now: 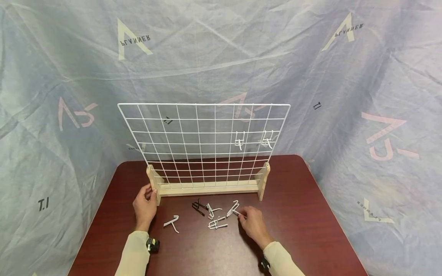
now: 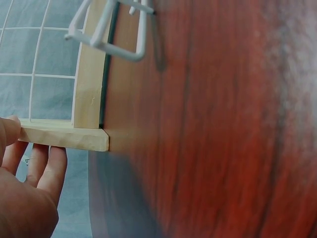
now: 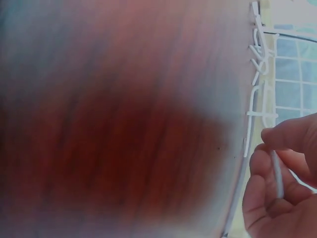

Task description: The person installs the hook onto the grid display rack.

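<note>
A white wire grid panel (image 1: 203,104) stands upright in a pale wooden base (image 1: 207,190). My left hand (image 1: 144,206) holds the wooden foot (image 2: 64,138) at the base's left end, thumb on one face and fingers on the other. Between the thumb and fingers of my right hand (image 1: 254,225) is the prong of a white wire hook (image 1: 233,209), low over the table in front of the base. Part of that prong (image 3: 277,173) shows inside the hand in the right wrist view. Two white hooks, one (image 1: 239,142) left of the other (image 1: 268,142), hang on the grid's right side.
On the dark red table (image 1: 193,253) lie a black hook (image 1: 198,207), a white hook (image 1: 210,211) beside it and another white hook (image 1: 216,224) nearer me. A separate white hook (image 1: 171,221) lies by my left hand. Printed grey cloth (image 1: 193,69) surrounds the table.
</note>
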